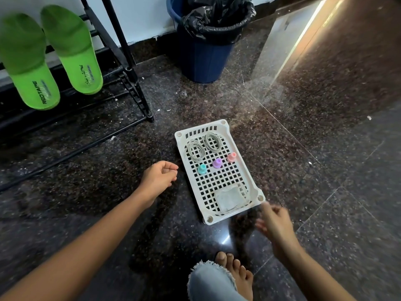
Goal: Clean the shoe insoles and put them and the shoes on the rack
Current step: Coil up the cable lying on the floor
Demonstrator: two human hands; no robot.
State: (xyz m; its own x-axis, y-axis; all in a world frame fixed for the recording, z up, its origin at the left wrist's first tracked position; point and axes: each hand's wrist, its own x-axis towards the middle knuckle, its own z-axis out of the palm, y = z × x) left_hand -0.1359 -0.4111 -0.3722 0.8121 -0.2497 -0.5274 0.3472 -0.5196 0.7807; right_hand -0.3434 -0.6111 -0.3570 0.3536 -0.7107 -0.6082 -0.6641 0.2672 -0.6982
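**Head view: insoles on the rack, hands by the tray**

Two bright green foam insoles (pixel 28 61) lay side by side on the black metal shoe rack (pixel 130 68), toes upward. On the dark floor stood a white perforated plastic tray (pixel 222 122) holding coiled grey laces (pixel 196 149). The left hand (pixel 159 178) hung beside its left edge, fingers loosely curled, holding nothing. The right hand (pixel 275 222), near its closest corner, was blurred; its finger state could not be told.

white basket (pixel 260 197) on floor (pixel 325 170), laces (pixel 218 146) inside; blue bin (pixel 206 61), black liner (pixel 217 22).
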